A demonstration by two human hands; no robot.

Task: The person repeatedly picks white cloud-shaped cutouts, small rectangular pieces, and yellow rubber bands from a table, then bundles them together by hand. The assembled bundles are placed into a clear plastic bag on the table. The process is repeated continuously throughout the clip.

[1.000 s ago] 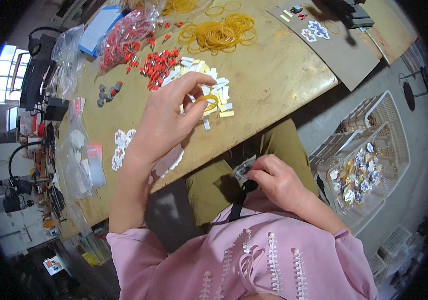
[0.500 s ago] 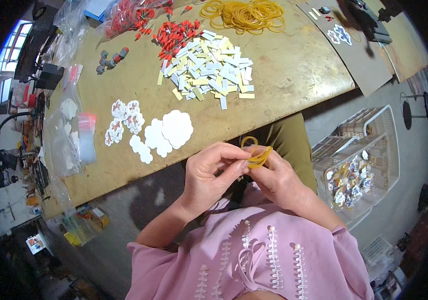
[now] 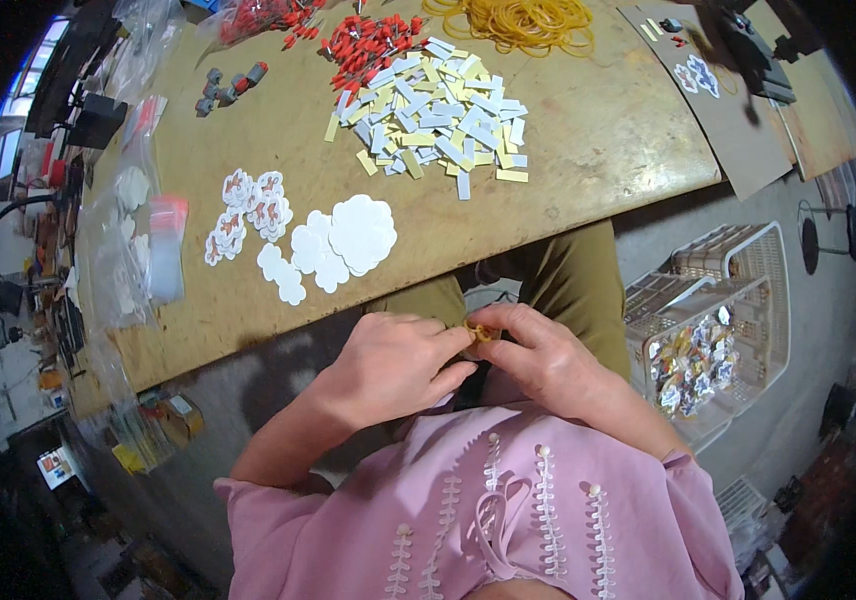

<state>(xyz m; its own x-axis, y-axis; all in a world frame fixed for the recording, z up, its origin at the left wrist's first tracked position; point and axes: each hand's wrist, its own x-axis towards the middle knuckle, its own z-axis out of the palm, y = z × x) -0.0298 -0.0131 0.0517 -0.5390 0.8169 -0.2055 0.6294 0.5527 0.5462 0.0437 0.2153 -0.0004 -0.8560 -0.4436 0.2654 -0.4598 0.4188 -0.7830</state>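
Over my lap, just off the table's near edge, my two hands meet tip to tip. A yellow rubber band point(image 3: 481, 331) is bunched small between their fingertips. My right hand point(image 3: 543, 362) pinches it with thumb and forefinger. My left hand point(image 3: 393, 365) has its forefinger at the band's left side, with the other fingers curled and the thumb a little lower. How the band loops round the fingers is partly hidden. Nearest on the table are white cloud-shaped cutouts point(image 3: 363, 235) and printed figure cutouts point(image 3: 270, 212).
On the table point(image 3: 588, 150) lie a heap of white and yellow strips point(image 3: 468, 115), red-tipped pieces point(image 3: 368, 50), a rubber band pile point(image 3: 538, 22), grey parts point(image 3: 228, 88) and plastic bags point(image 3: 166, 250). At right, a white basket point(image 3: 778, 290) holds colourful cutouts point(image 3: 698, 365).
The rubber band, wide and looped before, is now bunched small. Both hands have shifted slightly lower, and my left hand has turned with its back upward.
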